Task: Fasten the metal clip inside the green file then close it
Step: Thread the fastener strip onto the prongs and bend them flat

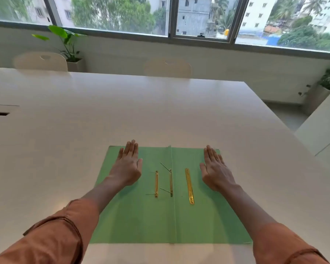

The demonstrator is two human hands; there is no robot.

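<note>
The green file (141, 221) lies open flat on the white table, its spine fold running down the middle. At the spine sits the metal clip's base (171, 182) with two thin prongs sticking up and leaning left. A short gold bar (156, 184) lies on the left flap. A longer gold strip (189, 186) lies on the right flap. My left hand (127, 167) rests palm down on the left flap, fingers together. My right hand (215, 168) rests palm down on the right flap. Neither hand holds anything or touches the clip parts.
The white table (122, 111) stretches far ahead and to the left, with its right edge (286, 128) close to the file. Two pale chairs (40, 61) stand at the far side. Potted plants (69, 44) stand under the window.
</note>
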